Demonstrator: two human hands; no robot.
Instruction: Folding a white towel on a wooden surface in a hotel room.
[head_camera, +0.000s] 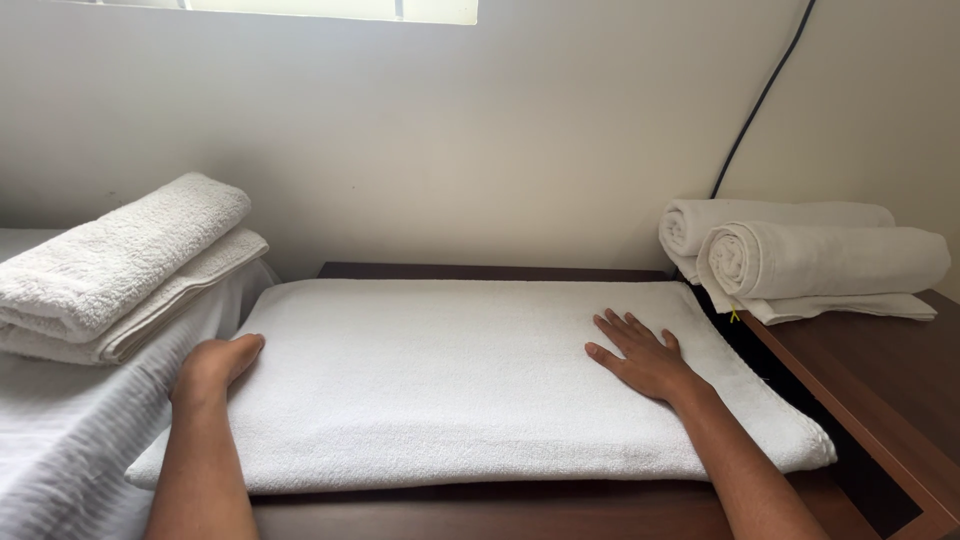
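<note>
One white folded towel (450, 375) lies flat across the dark wooden tabletop (880, 390), reaching its left edge. The right hand (640, 355) rests open-palmed on it near the right edge; the left hand (215, 365) curls at its left edge, perhaps gripping. Two rolled towels (810, 255) sit at the far right corner, two folded towels (120, 265) stacked left, a pale wall (480, 130) behind.

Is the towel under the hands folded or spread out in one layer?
Folded: the towel lies flat, but stacked layers show along its near edge and right corner.
</note>
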